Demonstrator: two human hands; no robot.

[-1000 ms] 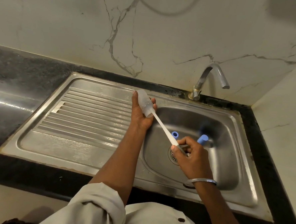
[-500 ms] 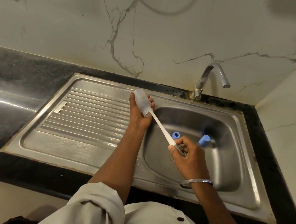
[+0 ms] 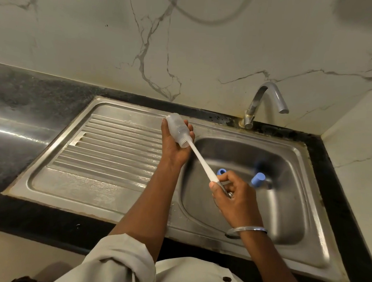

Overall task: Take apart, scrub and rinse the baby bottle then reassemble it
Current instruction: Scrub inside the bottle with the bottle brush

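My left hand (image 3: 175,145) grips the clear baby bottle body (image 3: 178,130), tilted with its open neck toward the basin. A white bottle brush handle (image 3: 202,162) runs out of the neck; its head is hidden inside the bottle. My right hand (image 3: 232,193) is closed around the lower end of that handle, over the basin. A blue ring (image 3: 221,171) lies in the basin just behind my right hand. A blue cap (image 3: 257,179) lies further right on the basin floor.
The steel sink (image 3: 289,212) has a ribbed drainboard (image 3: 115,149) on its left. A chrome tap (image 3: 263,102) stands at the back right with no water running. Black stone counter (image 3: 19,113) surrounds the sink; a marble wall rises behind.
Both hands shifted slightly left with the bottle and brush. The brush handle slid a little within the bottle neck. The blue parts in the basin stayed put.
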